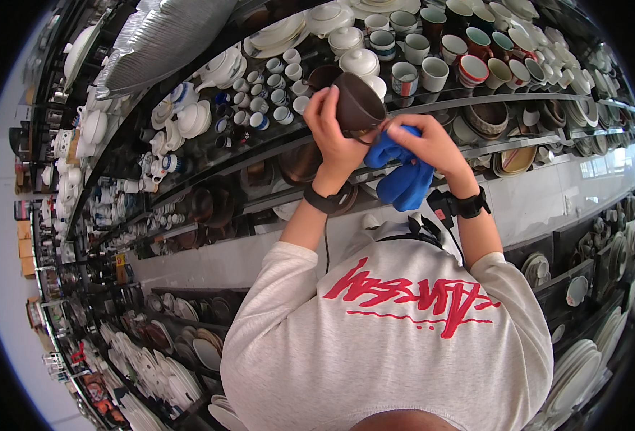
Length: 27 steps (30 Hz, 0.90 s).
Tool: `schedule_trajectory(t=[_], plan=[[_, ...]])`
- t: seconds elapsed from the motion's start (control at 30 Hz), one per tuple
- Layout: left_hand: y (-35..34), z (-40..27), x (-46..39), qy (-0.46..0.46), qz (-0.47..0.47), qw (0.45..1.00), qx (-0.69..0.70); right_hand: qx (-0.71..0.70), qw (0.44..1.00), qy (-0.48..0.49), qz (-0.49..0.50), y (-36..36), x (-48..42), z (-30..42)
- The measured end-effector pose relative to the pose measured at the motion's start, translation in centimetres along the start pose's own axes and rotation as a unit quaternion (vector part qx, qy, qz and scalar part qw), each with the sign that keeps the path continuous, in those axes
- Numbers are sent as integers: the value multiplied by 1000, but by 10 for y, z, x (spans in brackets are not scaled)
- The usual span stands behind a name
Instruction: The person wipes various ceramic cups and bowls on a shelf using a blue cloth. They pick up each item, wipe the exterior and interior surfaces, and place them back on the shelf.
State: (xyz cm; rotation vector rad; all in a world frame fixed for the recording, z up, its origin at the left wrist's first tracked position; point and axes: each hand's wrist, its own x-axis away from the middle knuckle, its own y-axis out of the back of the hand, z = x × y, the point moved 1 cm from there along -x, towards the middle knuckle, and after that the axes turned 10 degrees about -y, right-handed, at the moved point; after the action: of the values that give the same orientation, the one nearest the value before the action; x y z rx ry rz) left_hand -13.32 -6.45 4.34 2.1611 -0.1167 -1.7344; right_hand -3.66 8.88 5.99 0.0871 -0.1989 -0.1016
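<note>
My left hand [331,129] grips a dark brown ceramic-looking vessel [358,102], tilted over the front of a shelf of tableware. Its thumb lies beneath the vessel and the fingers wrap the far left side. A blue cloth [401,172] hangs bunched from my right hand [430,141], whose fingertips are close against the vessel's lower right rim. Whether the cloth touches the vessel is hard to tell. Just behind the vessel shows another dark rounded piece [321,77], partly hidden by my fingers. A white lidded pot [359,62] stands beyond the vessel.
Small cups [278,97] crowd the shelf at left, and mugs [435,74] fill it at right. A lower shelf holds bowls [485,117]. A large silver leaf-shaped dish [161,46] is at upper left. Behind me, racks carry stacked plates [573,372].
</note>
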Motion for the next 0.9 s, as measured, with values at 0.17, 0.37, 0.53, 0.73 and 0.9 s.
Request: schedule_trajectory(t=[0.17, 0.37, 0.53, 0.73, 0.9], plan=[[14, 5, -7, 305, -44, 860, 407, -33, 995, -47, -77, 13, -12, -14], [24, -1, -1, 263, 51, 818, 509, -129, 986, -58, 92, 5, -12, -28], [31, 6, 5, 266, 115, 826, 484, -200, 974, -90, 47, 0, -17, -51], [50, 21, 10, 214, 158, 926, 268, -222, 966, -126, -29, -4, -24, -36], [59, 39, 24, 281, 144, 880, 354, -161, 977, -100, -96, -24, -20, -6]])
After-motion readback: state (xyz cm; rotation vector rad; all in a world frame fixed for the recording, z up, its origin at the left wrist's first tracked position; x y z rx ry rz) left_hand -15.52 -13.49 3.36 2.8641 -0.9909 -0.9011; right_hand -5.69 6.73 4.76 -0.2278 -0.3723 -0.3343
